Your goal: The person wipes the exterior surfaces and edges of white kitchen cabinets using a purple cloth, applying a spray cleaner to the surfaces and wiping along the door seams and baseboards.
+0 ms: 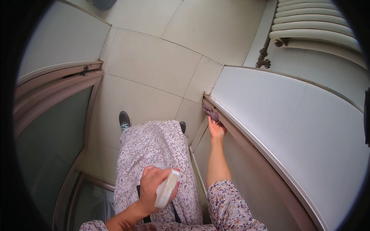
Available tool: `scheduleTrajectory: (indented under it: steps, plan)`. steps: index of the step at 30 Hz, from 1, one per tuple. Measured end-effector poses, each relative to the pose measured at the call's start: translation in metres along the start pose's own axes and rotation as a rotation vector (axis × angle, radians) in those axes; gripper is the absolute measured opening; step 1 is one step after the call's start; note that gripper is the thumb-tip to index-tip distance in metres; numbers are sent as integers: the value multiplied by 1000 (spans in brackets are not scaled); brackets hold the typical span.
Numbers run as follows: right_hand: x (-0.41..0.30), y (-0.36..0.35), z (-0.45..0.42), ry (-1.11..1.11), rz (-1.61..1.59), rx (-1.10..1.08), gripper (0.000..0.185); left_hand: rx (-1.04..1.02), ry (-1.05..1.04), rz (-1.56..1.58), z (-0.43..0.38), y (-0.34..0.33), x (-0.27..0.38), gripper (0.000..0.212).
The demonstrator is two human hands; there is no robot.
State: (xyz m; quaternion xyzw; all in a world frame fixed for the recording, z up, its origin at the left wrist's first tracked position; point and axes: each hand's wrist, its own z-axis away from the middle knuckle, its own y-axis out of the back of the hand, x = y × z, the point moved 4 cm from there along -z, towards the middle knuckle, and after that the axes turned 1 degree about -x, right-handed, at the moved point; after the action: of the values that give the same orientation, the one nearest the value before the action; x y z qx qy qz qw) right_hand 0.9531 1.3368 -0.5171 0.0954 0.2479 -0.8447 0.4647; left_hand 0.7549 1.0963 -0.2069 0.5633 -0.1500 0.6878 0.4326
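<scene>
My left hand [150,184] is wrapped around a white, block-like object [167,189] with a beige face, held over my lap. What exactly it is cannot be told. On the right, my arm reaches down and forward, and my right hand [217,130] grips a crumpled purple-grey cloth [211,113]. The cloth lies against the pinkish-brown frame [248,158], close to the frame's far end near the floor. Part of the right fingers is hidden behind the cloth and palm.
A white ledge [289,121] borders the frame on the right, with a ribbed radiator [312,27] and pipe valve [263,59] beyond. On the left stands a framed glass panel [55,132]. Large beige tiles [144,55] cover the floor. One dark shoe [125,118] shows beside my patterned garment [153,144].
</scene>
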Motion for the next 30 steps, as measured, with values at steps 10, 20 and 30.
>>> scheduleTrajectory:
  steps: [10,20,30]
  plan:
    - [67,53,-153,-15,-81,-60,43,-93,68,115,-17,-81,-128,35]
    - [27,54,-38,67,-112,-292,29,-34,5,8,-9,-46,-81,41]
    - [-3,-12,218,-72,131,-309,36,122,-148,-19,32,69,47,39]
